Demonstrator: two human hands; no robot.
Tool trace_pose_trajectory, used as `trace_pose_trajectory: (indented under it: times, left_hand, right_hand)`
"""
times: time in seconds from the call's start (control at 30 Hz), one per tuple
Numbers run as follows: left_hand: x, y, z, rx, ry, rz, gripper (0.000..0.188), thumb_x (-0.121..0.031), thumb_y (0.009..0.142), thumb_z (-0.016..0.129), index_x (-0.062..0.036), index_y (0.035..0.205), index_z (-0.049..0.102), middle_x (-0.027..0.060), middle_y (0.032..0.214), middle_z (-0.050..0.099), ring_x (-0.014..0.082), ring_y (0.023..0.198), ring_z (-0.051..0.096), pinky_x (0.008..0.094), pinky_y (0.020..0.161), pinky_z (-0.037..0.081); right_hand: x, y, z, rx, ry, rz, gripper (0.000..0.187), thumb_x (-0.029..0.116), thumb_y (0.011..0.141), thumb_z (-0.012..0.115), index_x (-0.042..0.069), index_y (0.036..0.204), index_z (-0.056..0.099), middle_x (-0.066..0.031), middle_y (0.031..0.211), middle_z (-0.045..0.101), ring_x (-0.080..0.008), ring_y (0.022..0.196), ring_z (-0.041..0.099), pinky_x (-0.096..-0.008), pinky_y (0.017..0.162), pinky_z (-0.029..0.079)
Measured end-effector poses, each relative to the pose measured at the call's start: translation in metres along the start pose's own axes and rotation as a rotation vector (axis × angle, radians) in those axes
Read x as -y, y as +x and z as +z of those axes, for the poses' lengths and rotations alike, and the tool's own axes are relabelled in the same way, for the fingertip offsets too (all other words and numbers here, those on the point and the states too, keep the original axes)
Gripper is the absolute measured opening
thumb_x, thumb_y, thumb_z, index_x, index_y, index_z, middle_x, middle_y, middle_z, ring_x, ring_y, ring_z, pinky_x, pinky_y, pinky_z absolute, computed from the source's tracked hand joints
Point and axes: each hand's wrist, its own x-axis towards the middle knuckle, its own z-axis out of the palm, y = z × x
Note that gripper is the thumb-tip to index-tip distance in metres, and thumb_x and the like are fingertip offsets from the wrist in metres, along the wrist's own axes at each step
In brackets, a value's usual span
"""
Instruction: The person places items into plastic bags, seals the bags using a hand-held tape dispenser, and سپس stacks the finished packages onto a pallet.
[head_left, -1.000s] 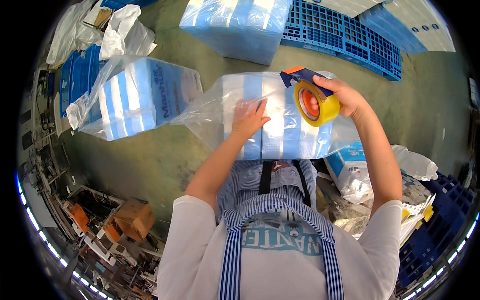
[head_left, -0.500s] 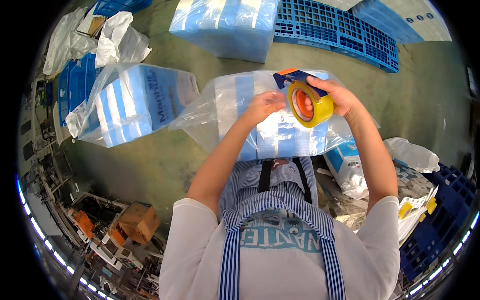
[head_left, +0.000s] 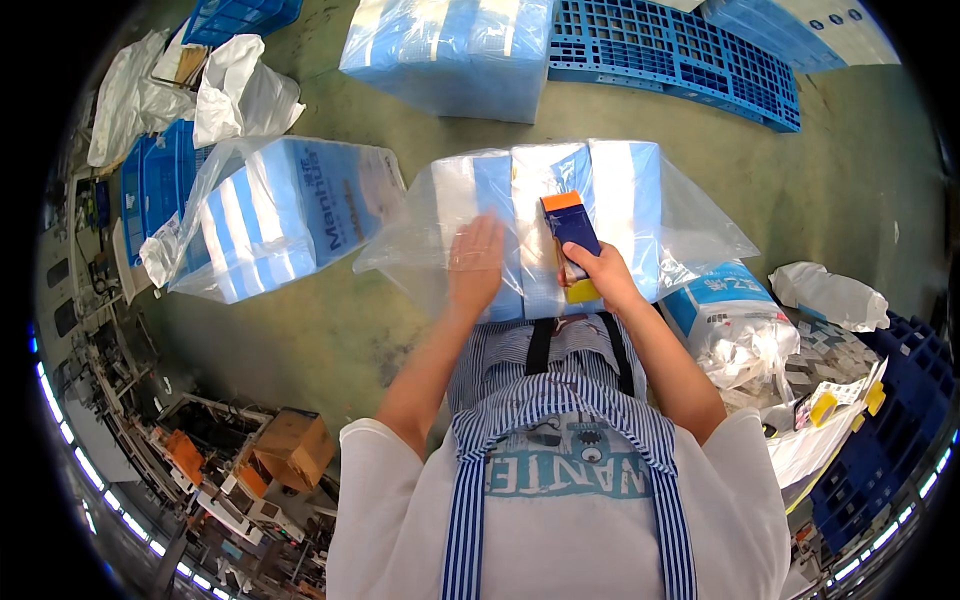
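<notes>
In front of me lies a clear plastic bag around several blue-and-white packs, its loose ends spreading to the left and right. My left hand is laid flat on the left part of the bag, fingers stretched and slightly blurred. A tape dispenser with a dark blue body and an orange edge is gripped in my right hand, over the middle of the packs. Most of its yellow tape roll is hidden, with only a bit showing below the hand.
Another bagged bundle stands to the left, and a wrapped blue stack at the far side. A blue pallet lies far right. White sacks and blue crates are at far left; a blue-and-white sack sits near right.
My right hand has brought the tape dispenser nearer and turned it, so the roll's face no longer shows. My left hand has moved left and nearer, flattening onto the bag.
</notes>
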Motion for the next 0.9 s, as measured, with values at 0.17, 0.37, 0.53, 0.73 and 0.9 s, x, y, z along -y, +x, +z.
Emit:
trace_pose_trajectory:
  times: [0.17,0.37,0.53,0.73,0.9]
  left_hand:
    - [0.018,0.045,0.003,-0.007,-0.008,-0.032,0.037,-0.035,0.075,0.068,-0.0067,0.098,0.063,0.0130,0.099,0.058,0.0298,0.099,0.053,0.0459,0.091,0.036]
    - [0.013,0.056,0.020,0.062,-0.229,-0.052,0.021,-0.029,0.071,0.071,-0.0114,0.078,0.063,0.0035,0.074,0.055,0.0257,0.080,0.053,0.0417,0.077,0.036]
    - [0.007,0.047,0.029,-0.035,-0.327,-0.150,0.013,-0.023,0.073,0.067,-0.0129,0.081,0.066,0.0032,0.070,0.058,0.0271,0.073,0.058,0.0425,0.073,0.039]
    - [0.001,0.060,0.052,0.111,-0.092,-0.056,0.025,-0.023,0.084,0.056,-0.0161,0.107,0.064,0.0061,0.070,0.063,0.0239,0.072,0.062,0.0411,0.070,0.043]
    - [0.017,0.086,0.054,0.161,0.052,0.057,0.039,-0.023,0.087,0.053,-0.0194,0.126,0.054,0.0078,0.068,0.063,0.0273,0.068,0.063,0.0416,0.063,0.046]
  right_hand:
    - [0.017,-0.007,0.008,-0.013,0.009,-0.009,0.034,0.027,0.087,0.062,-0.006,0.094,0.059,-0.0135,0.075,0.065,-0.0184,0.062,0.064,-0.0285,0.059,0.051]
    - [0.037,-0.028,0.019,0.058,0.070,-0.087,0.031,0.028,0.090,0.057,-0.002,0.086,0.060,-0.0097,0.071,0.064,-0.0178,0.063,0.062,-0.0286,0.062,0.050]
    - [0.058,-0.038,0.027,-0.004,0.185,-0.112,0.032,0.029,0.091,0.056,-0.002,0.086,0.061,-0.0103,0.071,0.063,-0.0189,0.063,0.062,-0.0295,0.062,0.050]
    - [0.063,-0.039,0.032,0.002,0.162,-0.116,0.033,0.029,0.092,0.055,-0.002,0.086,0.061,-0.0106,0.072,0.064,-0.0194,0.063,0.062,-0.0289,0.063,0.050]
    - [0.054,-0.034,0.027,-0.024,0.133,-0.119,0.033,0.029,0.092,0.054,-0.002,0.085,0.061,-0.0106,0.072,0.064,-0.0192,0.063,0.062,-0.0290,0.063,0.051]
